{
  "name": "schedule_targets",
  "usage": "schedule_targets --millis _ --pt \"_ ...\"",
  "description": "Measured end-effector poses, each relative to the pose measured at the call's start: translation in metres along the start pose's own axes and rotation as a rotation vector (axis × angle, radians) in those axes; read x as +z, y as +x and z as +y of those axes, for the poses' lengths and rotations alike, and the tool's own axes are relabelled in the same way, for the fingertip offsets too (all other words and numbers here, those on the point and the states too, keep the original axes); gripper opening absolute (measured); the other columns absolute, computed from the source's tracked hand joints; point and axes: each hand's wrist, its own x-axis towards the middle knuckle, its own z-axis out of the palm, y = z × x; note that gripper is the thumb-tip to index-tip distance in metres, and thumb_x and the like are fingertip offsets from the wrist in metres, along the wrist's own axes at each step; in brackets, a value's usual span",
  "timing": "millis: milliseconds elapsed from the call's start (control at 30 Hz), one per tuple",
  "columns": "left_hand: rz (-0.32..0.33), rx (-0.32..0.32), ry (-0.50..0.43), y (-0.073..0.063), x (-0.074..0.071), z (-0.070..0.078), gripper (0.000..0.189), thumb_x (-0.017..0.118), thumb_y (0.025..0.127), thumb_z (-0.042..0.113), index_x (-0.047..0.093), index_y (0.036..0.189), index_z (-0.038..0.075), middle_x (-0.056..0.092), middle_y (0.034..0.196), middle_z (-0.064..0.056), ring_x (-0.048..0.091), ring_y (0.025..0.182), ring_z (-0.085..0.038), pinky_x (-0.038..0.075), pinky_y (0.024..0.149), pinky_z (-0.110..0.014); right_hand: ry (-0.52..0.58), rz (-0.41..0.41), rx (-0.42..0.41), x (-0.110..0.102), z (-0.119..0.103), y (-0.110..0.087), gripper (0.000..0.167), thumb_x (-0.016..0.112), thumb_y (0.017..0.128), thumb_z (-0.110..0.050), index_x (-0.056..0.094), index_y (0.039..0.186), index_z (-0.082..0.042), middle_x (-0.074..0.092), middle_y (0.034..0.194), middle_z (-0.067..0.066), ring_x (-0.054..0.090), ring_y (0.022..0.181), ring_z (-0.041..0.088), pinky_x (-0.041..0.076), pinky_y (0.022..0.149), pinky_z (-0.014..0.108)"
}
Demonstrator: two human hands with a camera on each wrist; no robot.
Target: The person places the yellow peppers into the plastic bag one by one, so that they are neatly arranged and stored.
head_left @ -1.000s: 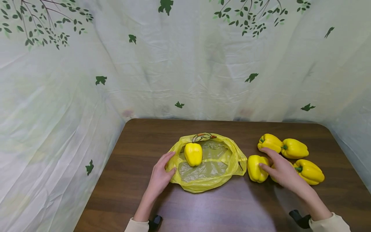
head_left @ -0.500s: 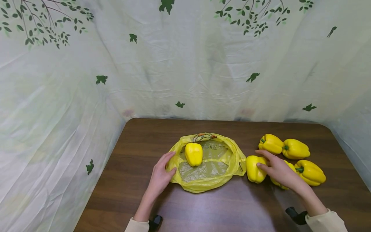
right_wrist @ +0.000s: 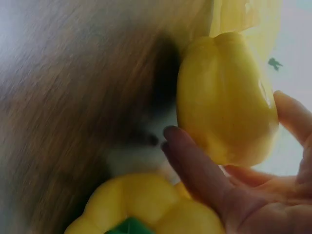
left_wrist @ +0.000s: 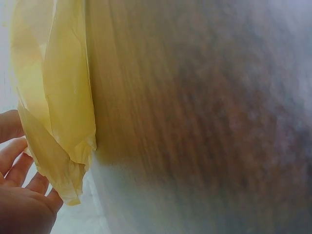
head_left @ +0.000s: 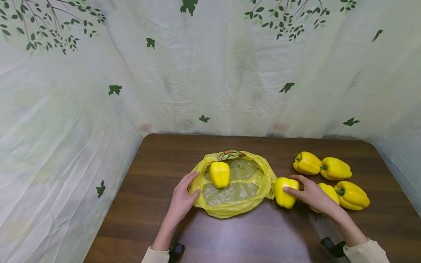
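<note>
My right hand (head_left: 314,195) grips a yellow bell pepper (head_left: 285,193) between thumb and fingers, close to the right side of a yellow plastic bag (head_left: 227,212). In the right wrist view, the gripped bell pepper (right_wrist: 224,97) shows its smooth lobes. The bag lies with its mouth spread wide, and another yellow bell pepper (head_left: 219,175) sits inside it at the left. My left hand (head_left: 185,191) rests against the bag's left rim. Seen from the left wrist, that hand's relaxed, spread fingers (left_wrist: 17,168) touch the bag's yellow film (left_wrist: 68,87).
Several more yellow bell peppers with green stems lie at the right: one at the back (head_left: 307,163), its neighbour (head_left: 335,168), one at the far right (head_left: 352,195) and one partly behind my right wrist (head_left: 329,191). The brown table (head_left: 171,149) backs onto a leaf-patterned curtain (head_left: 217,80).
My right hand has moved slightly left with the bell pepper, toward the bag. The bag's right corner is now pushed in a little. My left hand has stayed in place.
</note>
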Motion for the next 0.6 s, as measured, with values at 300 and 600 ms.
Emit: schedule_targets --millis 300,600 --pt "-0.004 -0.013 0.016 -0.0006 0.0001 -0.0002 0.058 0.074 0.079 -0.006 0.061 0.134 0.009 0.055 0.136 -0.005 0.049 0.129 -0.025 0.039 0.107 -0.043 -0.007 0.026 0.037 0.0018 0.002 0.001 0.088 0.065 0.09 -0.052 0.034 0.142 0.011 0.05 0.132 0.033 0.061 0.101 0.032 0.054 0.079 0.042" --pt "-0.01 0.009 0.028 -0.0004 -0.0001 -0.0015 0.06 0.072 0.078 -0.011 0.06 0.134 0.008 0.056 0.136 -0.005 0.049 0.129 -0.025 0.037 0.108 -0.042 -0.096 0.066 0.06 -0.0029 -0.002 -0.0061 0.09 0.065 0.086 -0.06 0.04 0.139 0.008 0.054 0.13 0.03 0.054 0.114 0.042 0.048 0.088 0.053"
